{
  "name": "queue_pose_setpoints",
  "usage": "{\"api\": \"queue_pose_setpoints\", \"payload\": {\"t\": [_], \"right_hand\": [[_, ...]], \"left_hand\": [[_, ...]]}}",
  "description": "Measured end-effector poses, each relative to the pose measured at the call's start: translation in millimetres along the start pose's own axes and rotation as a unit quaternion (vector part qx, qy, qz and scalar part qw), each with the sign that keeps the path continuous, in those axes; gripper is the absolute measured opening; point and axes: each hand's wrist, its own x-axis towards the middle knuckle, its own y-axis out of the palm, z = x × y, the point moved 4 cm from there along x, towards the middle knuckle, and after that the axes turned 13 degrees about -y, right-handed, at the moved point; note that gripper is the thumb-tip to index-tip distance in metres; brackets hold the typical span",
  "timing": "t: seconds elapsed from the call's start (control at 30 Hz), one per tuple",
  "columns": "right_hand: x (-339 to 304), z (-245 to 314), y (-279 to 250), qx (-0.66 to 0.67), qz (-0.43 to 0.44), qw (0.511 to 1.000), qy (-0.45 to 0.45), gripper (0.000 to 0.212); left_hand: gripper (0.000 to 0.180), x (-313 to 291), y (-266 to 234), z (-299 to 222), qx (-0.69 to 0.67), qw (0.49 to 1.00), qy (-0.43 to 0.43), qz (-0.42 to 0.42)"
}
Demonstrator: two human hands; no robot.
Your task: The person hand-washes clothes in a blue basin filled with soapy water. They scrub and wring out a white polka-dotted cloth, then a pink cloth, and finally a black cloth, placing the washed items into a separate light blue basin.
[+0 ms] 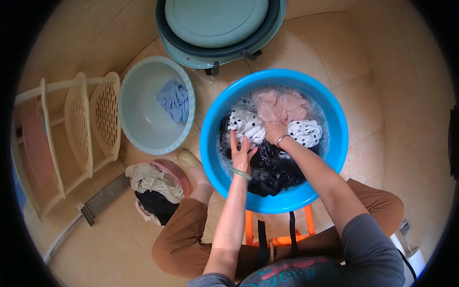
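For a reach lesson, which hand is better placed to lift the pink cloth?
Probably the right hand: it's at the pink cloth; the left hand is farther away, by the dotted cloth.

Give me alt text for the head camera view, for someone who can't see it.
In a blue basin of sudsy water, a person's left hand touches a white, black-dotted cloth while the right hand is at the near edge of a pink cloth. Dark fabric lies on the basin's near side. To the left, a pale green basin holds a blue cloth.
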Motion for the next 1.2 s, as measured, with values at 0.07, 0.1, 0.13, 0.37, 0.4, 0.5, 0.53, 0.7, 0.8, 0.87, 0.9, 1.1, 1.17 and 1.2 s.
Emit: {"api": "queue_pose_setpoints", "payload": {"t": [0.07, 0.1, 0.13, 0.37, 0.4, 0.5, 0.53, 0.7, 0.8, 0.87, 0.9, 1.1, 1.17, 1.2], "right_hand": [[-12, 19, -26, 0.097, -0.11, 0.987, -0.068, 0.039], [-24, 31, -35, 0.135, -0.176, 0.965, -0.142, 0.04], [-42, 43, -43, 0.172, -0.237, 0.932, -0.213, 0.042], [-171, 144, -71, 0.106, -0.189, 0.879, -0.425, 0.047], [-181, 154, -77, 0.086, -0.205, 0.859, -0.46, 0.041], [-197, 167, -82, 0.014, -0.227, 0.843, -0.488, 0.038], [-199, 172, -83, -0.015, -0.232, 0.837, -0.496, 0.038], [-186, 180, -89, 0.001, -0.353, 0.83, -0.432, 0.039], [-183, 170, -84, 0.01, -0.438, 0.803, -0.404, 0.03], [-174, 162, -79, 0.064, -0.454, 0.792, -0.404, 0.017], [-169, 158, -80, 0.072, -0.456, 0.79, -0.404, 0.016], [-112, 80, -55, 0.191, -0.431, 0.84, -0.268, 0.009], [-102, 52, -40, 0.179, -0.411, 0.869, -0.209, 0.011], [-97, 47, -39, 0.167, -0.412, 0.871, -0.209, 0.013]], "left_hand": [[0.08, -3, 6, -5, -0.037, 0.999, -0.008, 0.03], [0.08, -3, 7, -6, -0.058, 0.997, -0.011, 0.04], [0.08, -3, 8, -6, -0.079, 0.995, -0.017, 0.049], [0.085, -22, 23, -24, -0.203, 0.957, -0.071, 0.197], [0.081, -19, 17, -19, -0.217, 0.942, -0.095, 0.237], [0.055, -57, 43, -37, -0.184, 0.944, -0.078, 0.263], [0.046, -58, 46, -40, -0.169, 0.939, -0.055, 0.293], [0.033, -54, 40, -26, -0.206, 0.919, -0.077, 0.328], [0.026, -35, 36, -9, -0.224, 0.917, -0.099, 0.314], [0.023, -26, 25, 0, -0.231, 0.931, -0.088, 0.269], [0.022, -24, 23, 1, -0.231, 0.941, -0.072, 0.235], [0.023, -59, 35, -22, -0.104, 0.984, 0.036, -0.138], [0.023, -47, 29, -18, -0.002, 0.984, 0.114, -0.139], [0.024, -35, 24, -15, 0.042, 0.976, 0.156, -0.143]]}}
